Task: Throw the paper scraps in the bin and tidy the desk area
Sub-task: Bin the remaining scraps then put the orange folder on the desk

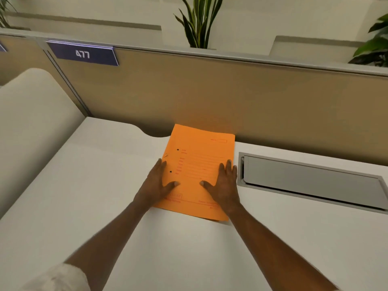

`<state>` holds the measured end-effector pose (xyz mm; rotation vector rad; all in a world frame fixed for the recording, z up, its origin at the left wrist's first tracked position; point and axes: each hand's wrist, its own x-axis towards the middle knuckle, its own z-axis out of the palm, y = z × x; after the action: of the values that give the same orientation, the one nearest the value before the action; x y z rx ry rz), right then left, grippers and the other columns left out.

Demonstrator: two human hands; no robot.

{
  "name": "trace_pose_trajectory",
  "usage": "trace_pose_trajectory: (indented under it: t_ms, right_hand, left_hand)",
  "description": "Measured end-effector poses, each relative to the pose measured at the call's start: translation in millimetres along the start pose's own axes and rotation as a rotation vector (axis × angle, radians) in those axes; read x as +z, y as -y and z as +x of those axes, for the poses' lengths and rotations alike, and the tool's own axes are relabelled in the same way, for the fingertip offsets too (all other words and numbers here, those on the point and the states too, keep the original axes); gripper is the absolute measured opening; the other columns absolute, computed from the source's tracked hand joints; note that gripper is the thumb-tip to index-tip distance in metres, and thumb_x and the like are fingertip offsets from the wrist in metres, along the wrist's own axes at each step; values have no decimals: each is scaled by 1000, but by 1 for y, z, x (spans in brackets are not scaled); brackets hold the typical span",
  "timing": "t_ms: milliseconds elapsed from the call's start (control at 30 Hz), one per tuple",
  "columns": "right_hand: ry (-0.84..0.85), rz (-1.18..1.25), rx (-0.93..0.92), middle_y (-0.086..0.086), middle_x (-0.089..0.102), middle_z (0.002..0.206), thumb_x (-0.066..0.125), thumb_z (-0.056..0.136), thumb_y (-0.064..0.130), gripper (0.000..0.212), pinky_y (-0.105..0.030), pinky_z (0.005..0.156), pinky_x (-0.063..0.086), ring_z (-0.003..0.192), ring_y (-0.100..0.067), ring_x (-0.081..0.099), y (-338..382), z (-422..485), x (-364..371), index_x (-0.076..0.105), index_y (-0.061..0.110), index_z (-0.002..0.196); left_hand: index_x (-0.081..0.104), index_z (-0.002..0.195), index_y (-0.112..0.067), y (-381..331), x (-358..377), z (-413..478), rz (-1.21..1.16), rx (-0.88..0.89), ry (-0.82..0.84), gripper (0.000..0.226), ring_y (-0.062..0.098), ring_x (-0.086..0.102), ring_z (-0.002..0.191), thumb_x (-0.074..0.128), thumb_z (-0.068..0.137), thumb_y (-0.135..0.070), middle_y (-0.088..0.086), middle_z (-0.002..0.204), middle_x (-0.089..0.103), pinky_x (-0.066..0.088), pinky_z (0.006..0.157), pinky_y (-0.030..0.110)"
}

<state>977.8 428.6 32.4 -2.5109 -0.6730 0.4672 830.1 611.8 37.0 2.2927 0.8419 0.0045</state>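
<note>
An orange paper folder [199, 156] with printed lines and two punch holes lies flat on the white desk [84, 185], its far edge against the partition. My left hand [157, 183] rests flat on the folder's left edge, fingers spread. My right hand [225, 183] lies flat on its right side, fingers spread too. Neither hand grips anything. No paper scraps and no bin are in view.
A grey cable-tray flap [310, 181] is set into the desk just right of the folder. A tan partition [210, 91] with a blue "477" label [83, 53] runs behind. A cream chair back [29, 122] stands at left. Plants [198, 22] rise behind the partition.
</note>
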Motion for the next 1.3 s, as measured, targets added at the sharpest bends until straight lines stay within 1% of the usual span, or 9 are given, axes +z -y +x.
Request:
trace_pose_trajectory:
  t_ms: [133,267,333,500,700,867,967,1067,1300]
  right_hand:
    - [-26,-182,-50,-14,-2,170,37,92,77,103,-50,125,-6,157,-31,-8,-4,-1,16,7,5,160]
    - [-38,-167,-67,-12,-5,170,-12,68,93,126,-47,126,-3,157,-29,-5,-13,-1,26,-3,8,161]
    - [-31,-175,-67,-12,-6,170,-19,63,93,130,-46,126,-4,157,-29,-6,-15,1,26,-4,8,161]
    - [-39,-212,-66,-9,-3,170,2,77,91,116,-43,121,-16,157,-26,-5,-7,-4,15,-7,10,161]
    - [-54,-225,-95,-7,-4,170,4,83,86,107,-44,127,-5,157,-24,-7,-1,-21,-4,-3,13,161]
    - [-69,-202,-104,-6,-10,170,-1,80,85,108,-45,127,4,157,-26,-7,7,-46,-28,2,14,162]
    - [-90,-215,-135,-6,-6,170,6,89,76,95,-45,127,10,157,-27,-3,14,-65,-47,8,15,162]
    - [-125,-233,-184,-6,1,170,9,94,67,85,-42,127,10,157,-28,2,22,-86,-68,11,14,162]
    - [-93,-237,-231,-7,5,170,10,95,68,87,-43,128,11,157,-26,2,29,-138,-98,10,14,162]
  left_hand:
    - [3,161,-18,15,16,3,98,72,3,114,29,3,157,25,77,-92,5,170,-1,16,124,50]
    - [4,161,-15,23,25,6,214,99,-6,105,27,-3,157,15,83,-83,6,170,-3,11,125,46]
    - [4,161,-13,21,26,6,255,106,-6,102,28,-3,157,12,85,-79,8,169,-3,9,125,45]
    - [4,160,-9,14,22,2,295,148,-72,89,24,-7,155,6,93,-68,8,169,-3,8,128,49]
    - [2,160,-14,-8,11,-11,270,144,-76,93,21,-6,156,1,88,-73,3,170,-3,-2,124,38]
    - [21,160,-14,-23,-7,-32,414,180,-134,89,28,15,156,7,93,-71,8,167,22,6,125,44]
    - [31,157,-15,-35,-22,-45,466,214,-171,85,32,27,152,11,95,-70,10,162,34,18,123,50]
    - [27,158,-13,-51,-34,-64,467,237,-159,91,34,22,153,9,92,-72,13,164,29,20,123,51]
    - [14,161,-11,-85,-48,-124,518,205,-137,99,32,10,156,-5,86,-73,14,168,15,15,125,48]
